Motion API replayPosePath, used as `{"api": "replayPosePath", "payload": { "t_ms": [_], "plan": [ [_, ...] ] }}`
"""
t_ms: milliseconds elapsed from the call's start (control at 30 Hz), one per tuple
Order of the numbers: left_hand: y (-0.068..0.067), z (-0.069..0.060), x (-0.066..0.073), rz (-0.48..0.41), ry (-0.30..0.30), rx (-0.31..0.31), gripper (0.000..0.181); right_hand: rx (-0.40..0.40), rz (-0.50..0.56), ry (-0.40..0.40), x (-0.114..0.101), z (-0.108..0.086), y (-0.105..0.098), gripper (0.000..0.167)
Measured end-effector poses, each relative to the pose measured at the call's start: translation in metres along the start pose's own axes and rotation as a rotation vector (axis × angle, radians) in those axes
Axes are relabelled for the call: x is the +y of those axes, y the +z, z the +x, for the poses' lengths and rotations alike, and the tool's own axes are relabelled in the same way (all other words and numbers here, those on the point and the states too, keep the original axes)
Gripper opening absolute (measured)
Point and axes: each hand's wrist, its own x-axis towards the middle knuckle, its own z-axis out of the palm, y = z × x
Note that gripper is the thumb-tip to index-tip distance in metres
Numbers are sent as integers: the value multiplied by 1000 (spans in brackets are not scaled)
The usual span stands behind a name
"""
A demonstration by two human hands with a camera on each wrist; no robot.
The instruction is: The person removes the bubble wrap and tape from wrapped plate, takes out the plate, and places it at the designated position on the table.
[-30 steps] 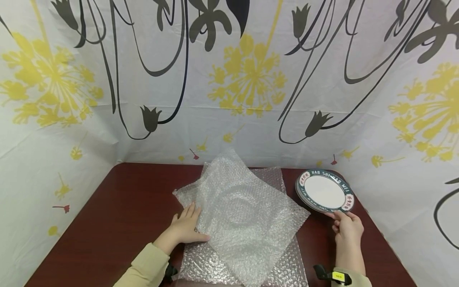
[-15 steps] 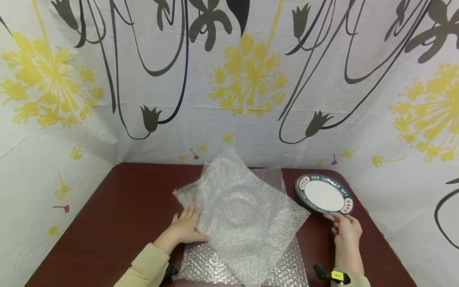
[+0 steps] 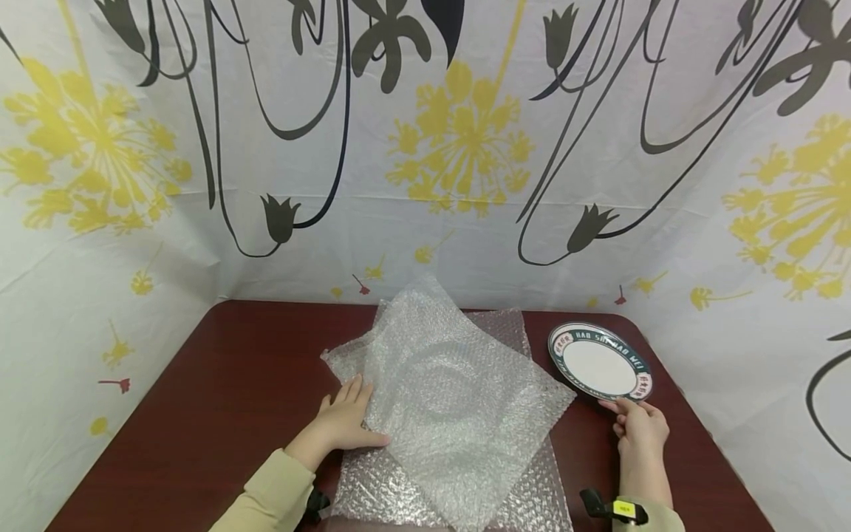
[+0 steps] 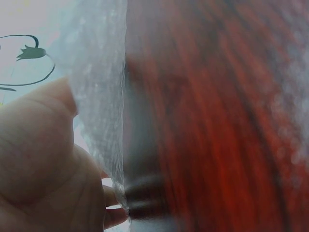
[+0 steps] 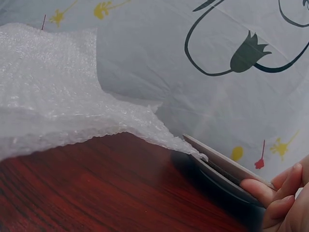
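My left hand [image 3: 342, 421] rests with spread fingers on the left edge of a sheet of bubble wrap [image 3: 459, 443]. Through the sheet a round, plate-like outline shows faintly; what lies beneath is covered. At the right, my right hand [image 3: 641, 428] pinches the near rim of a round white plate [image 3: 601, 366] with a green lettered border. Seen from the right wrist, the plate [image 5: 227, 162] tilts above the table with fingers [image 5: 260, 191] at its edge. A second rim seems to lie just under it. The left wrist view shows part of the left hand [image 4: 43, 154] beside the wrap [image 4: 99, 82].
More bubble wrap [image 3: 379, 491] lies under the top sheet on the dark red table [image 3: 253, 391]. One corner of the wrap reaches close to the plate. A patterned cloth [image 3: 372, 170] hangs behind the table and along both sides.
The plate and my right hand have shifted slightly toward me, and the stacked rims seen earlier at the plate's left no longer show. My left hand and the bubble wrap have stayed put.
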Motion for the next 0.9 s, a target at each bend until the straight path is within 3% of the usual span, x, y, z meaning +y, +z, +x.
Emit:
{"api": "replayPosePath", "payload": {
  "t_ms": [167,433,700,833,900],
  "plan": [
    [2,1,-3,-8,8,10,111,3,2,7,3,2,0,23],
    [-4,-3,4,-4,10,-15,110,-33,6,19,2,2,1,23],
    [-10,-5,10,-9,-2,-34,108,-65,-20,31,2,4,4,63],
    [-10,-6,10,-1,-8,-37,107,-52,-27,47,2,6,5,61],
    [-10,-6,10,-7,-6,-30,107,-38,-37,54,2,7,5,53]
  ]
}}
